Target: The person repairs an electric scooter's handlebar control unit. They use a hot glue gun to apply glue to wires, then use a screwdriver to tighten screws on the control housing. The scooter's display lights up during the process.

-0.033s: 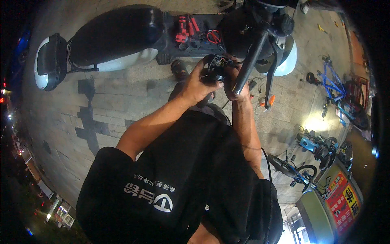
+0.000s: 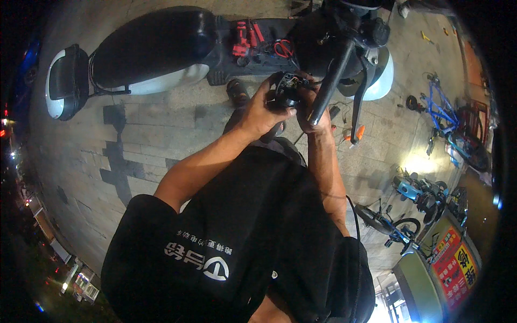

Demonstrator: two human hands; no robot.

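Note:
My left hand is closed around a small round black housing, its open side showing wires and inner parts; it looks like a handlebar switch housing. My right hand grips the same housing from the other side, its fingers partly hidden behind the housing and the handlebar. Just over my right hand slants the scooter's black handlebar, with a dark brake lever to its right. The electric scooter's black seat stretches to the left.
Red-handled tools and red-handled scissors or pliers lie on the scooter's footboard. An orange light is below the lever. Right, there are a blue bicycle frame, parked two-wheelers and a sign board.

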